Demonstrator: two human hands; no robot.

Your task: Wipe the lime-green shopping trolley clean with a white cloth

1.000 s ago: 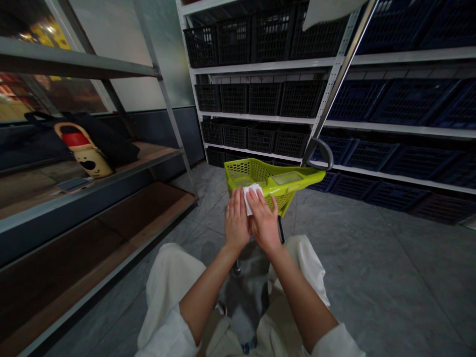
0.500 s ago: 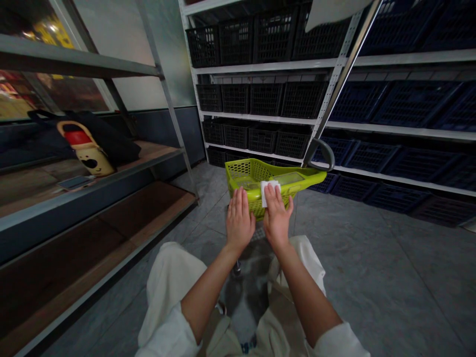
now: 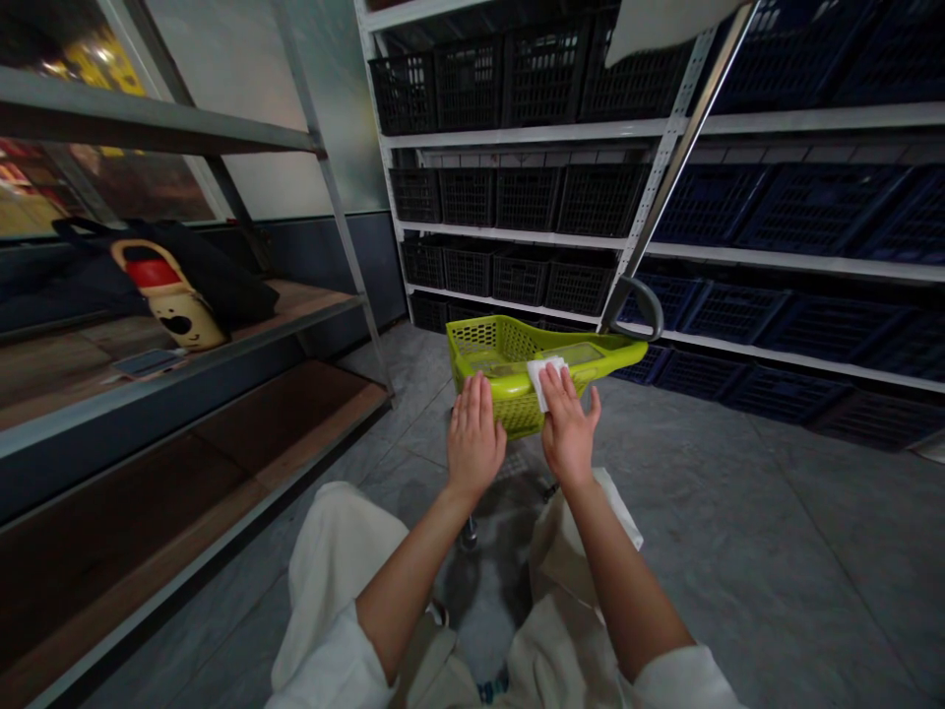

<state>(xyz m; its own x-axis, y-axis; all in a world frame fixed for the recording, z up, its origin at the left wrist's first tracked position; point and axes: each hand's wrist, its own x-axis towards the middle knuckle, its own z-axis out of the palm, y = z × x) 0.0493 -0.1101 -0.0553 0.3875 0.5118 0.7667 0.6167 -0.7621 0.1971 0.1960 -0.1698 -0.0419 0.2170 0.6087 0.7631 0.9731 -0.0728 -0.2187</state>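
Note:
In front of my knees stands a lime-green plastic shopping basket (image 3: 472, 340) with perforated walls, a dark grey loop handle (image 3: 644, 307) at its right end and a caster (image 3: 470, 535) beneath. My left hand (image 3: 474, 433) lies against the near side just under the rim, its fingers stretched out and holding nothing. With extended fingers my right hand (image 3: 568, 428) presses a folded white tissue (image 3: 538, 379) onto the near rim, thumb apart. Part of the tissue is hidden under the fingers.
Black crates (image 3: 532, 197) and blue crates (image 3: 819, 202) fill white racks behind the basket. On the left shelf (image 3: 325, 307) stand a red-and-cream bottle (image 3: 184, 313), a flat phone-like object (image 3: 148, 363) and a dark bag (image 3: 221, 281). A metal pole (image 3: 690, 138) slants up at right.
My right hand has slid to the right along the basket's rim with the tissue under its fingers. My left hand and the basket have stayed almost still.

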